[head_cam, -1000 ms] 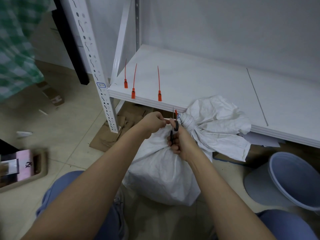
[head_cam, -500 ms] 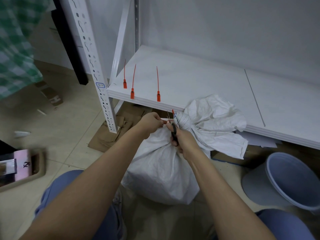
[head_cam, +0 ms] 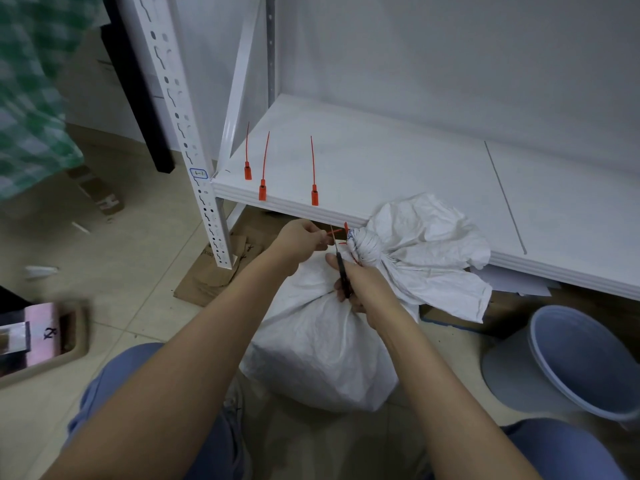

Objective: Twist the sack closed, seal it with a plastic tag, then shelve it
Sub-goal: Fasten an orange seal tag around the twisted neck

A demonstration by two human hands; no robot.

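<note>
- Since a second ago the scissors [head_cam: 341, 268] have shifted their tips left, from beside the sack's neck to the stretched tail of the tag [head_cam: 346, 227]. The left hand [head_cam: 304, 237] has stayed at the same spot.
- Far left, a green checked cloth [head_cam: 31, 98] hangs blurred.
- Near left, a pink box [head_cam: 38, 327] lies in a tray [head_cam: 78, 344]. It bears a black handwritten mark that I cannot read for sure.
- A blue-edged sticker [head_cam: 199, 173] sits on the white post [head_cam: 180, 116], its marks too small to read.
- Flattened cardboard [head_cam: 214, 275] lies on the floor at the post's foot, its print illegible.
- Three spare tags [head_cam: 263, 181], orange-red, lie at the near left edge of the shelf [head_cam: 381, 168], and two of their heads overhang that edge.
- Reaching forward with curled fingers, the left hand pinches the tag's tail and draws it left from the neck.
- Black-handled, the scissors point up and away with the tips at the tail. Whether the blades are spread I cannot tell.
- Against the sack just below the neck, the right hand [head_cam: 363, 285] has its fingers curled round the scissor handles.
- Standing on the floor between the person's knees, the sack [head_cam: 322, 341] has a twisted neck ringed by the tag. Its flared top lies over the shelf's near edge.
- Right of the spare tags, the shelf board runs wide, crossed by one seam.
- Near right, a blue-grey bucket [head_cam: 571, 362] lies tilted on the floor.
</note>
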